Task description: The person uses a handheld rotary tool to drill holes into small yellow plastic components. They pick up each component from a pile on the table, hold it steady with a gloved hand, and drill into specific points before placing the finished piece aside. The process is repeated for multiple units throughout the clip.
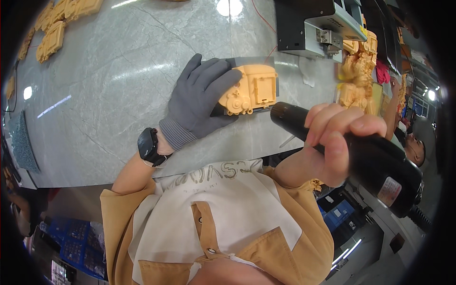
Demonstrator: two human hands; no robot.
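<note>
A yellow-orange moulded plastic housing (262, 90) lies on a dark flat pad (254, 60) on the grey table. It has a rectangular frame on its right half and round bosses at its lower left. My left hand (202, 92), in a grey knit glove, grips the housing's left side, thumb below and fingers above. My bare right hand (335, 137) is wrapped round a black barrel-shaped corded power tool (380, 166), whose exact kind I cannot tell. The tool's ribbed black nose points left, just off the housing's lower right corner.
More orange moulded parts (51, 42) lie at the far left, and others are heaped at the right (358, 71). A grey-and-black machine (313, 33) stands at the back right. A blue-grey mat (23, 142) lies at the left edge. Another person (415, 145) is at the right.
</note>
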